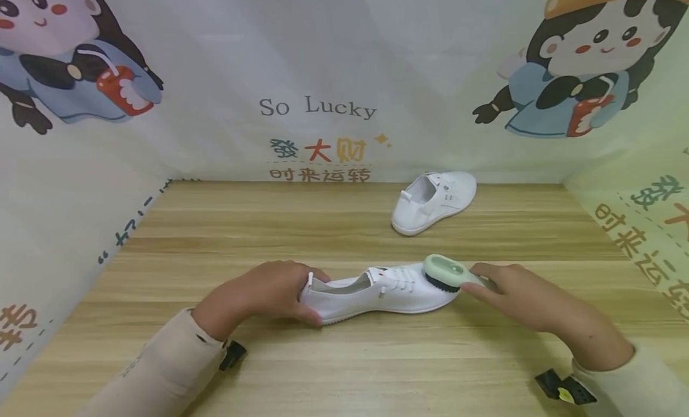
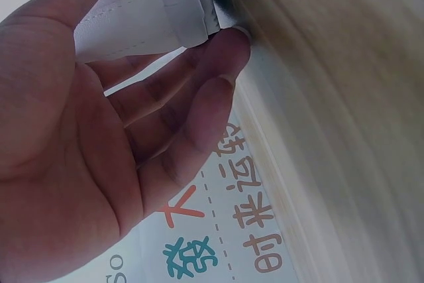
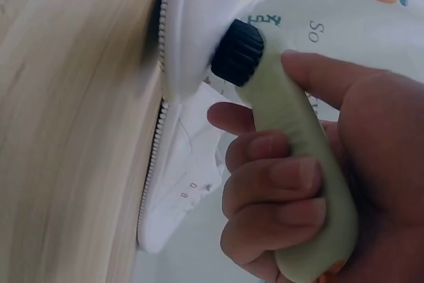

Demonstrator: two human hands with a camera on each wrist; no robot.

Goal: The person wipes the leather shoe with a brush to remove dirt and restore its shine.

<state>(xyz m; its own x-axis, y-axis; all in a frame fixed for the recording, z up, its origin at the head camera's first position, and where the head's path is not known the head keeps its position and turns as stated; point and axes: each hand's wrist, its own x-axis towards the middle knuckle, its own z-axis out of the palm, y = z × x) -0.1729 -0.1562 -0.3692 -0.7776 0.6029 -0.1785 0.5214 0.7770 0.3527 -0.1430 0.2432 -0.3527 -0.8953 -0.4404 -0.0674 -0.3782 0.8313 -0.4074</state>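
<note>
A white lace-up shoe [image 1: 344,300] lies sole down on the wooden table, its toe pointing right. At its heel, my left hand [image 1: 277,291] grips the shoe between thumb and fingers; the left wrist view shows the heel [image 2: 139,14] within that hand. My right hand [image 1: 519,294] holds a pale green brush [image 1: 447,270] by its handle, fingers wrapped around it in the right wrist view. Dark bristles [image 3: 238,52] touch the toe of the shoe. Farther back stands a second white shoe [image 1: 457,192], apart from both hands.
The wood-grain table [image 1: 344,369] ends at a printed cloth backdrop [image 1: 323,58] with cartoon figures and lettering. Side cloths [image 1: 646,225] rise at left and right. Black clips sit by both sleeves [image 1: 161,363].
</note>
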